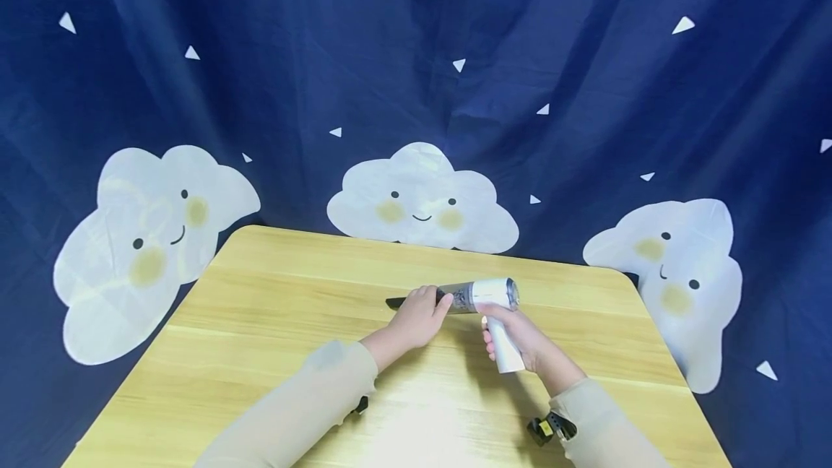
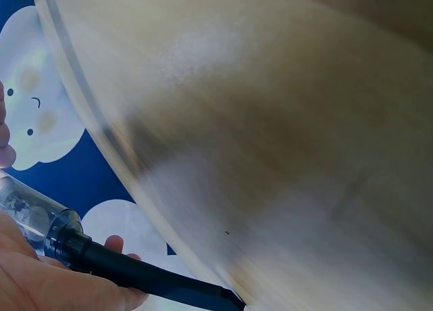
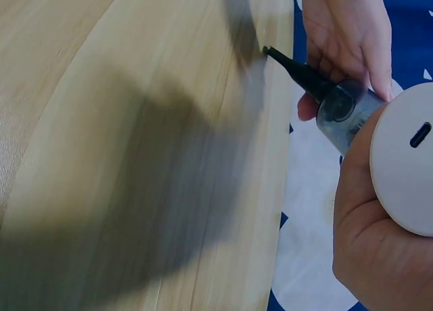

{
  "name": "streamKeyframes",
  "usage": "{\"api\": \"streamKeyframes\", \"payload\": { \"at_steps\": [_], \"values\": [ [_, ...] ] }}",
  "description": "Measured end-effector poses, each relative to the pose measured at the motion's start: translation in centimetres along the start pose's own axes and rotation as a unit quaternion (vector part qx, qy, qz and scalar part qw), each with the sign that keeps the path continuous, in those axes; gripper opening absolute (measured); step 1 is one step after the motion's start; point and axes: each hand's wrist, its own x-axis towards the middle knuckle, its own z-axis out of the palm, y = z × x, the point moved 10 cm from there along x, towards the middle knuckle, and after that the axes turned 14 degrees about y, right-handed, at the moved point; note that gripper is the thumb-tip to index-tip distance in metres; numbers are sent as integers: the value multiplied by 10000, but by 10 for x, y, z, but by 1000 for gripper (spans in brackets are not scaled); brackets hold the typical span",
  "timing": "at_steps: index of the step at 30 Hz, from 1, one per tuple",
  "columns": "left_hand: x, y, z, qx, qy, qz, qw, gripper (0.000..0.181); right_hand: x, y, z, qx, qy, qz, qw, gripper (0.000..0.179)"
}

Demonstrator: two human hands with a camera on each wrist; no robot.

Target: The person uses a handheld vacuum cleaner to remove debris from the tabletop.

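Observation:
A white handheld vacuum cleaner is held over the table by both hands in the head view. My right hand grips its white handle, whose round end with a slot-shaped port faces the camera in the right wrist view. My left hand holds the front, around the black nozzle where it joins the clear dust cup. The long nozzle points left in the head view, its tip close over the tabletop. In the right wrist view, the left hand's fingers lie behind the nozzle.
The light wooden table has rounded far corners. Behind it hangs a dark blue curtain printed with white triangles and smiling clouds. A small dark speck marks the tabletop. A black strap device sits at the right wrist.

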Motion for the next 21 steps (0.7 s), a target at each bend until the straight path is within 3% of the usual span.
{"api": "streamKeyframes", "payload": {
  "at_steps": [21],
  "values": [
    [-10, -4, -6, 126, 97, -152, 9998, 73, -3, 4, 9, -52, -190, 140, 9997, 35]
  ]
}}
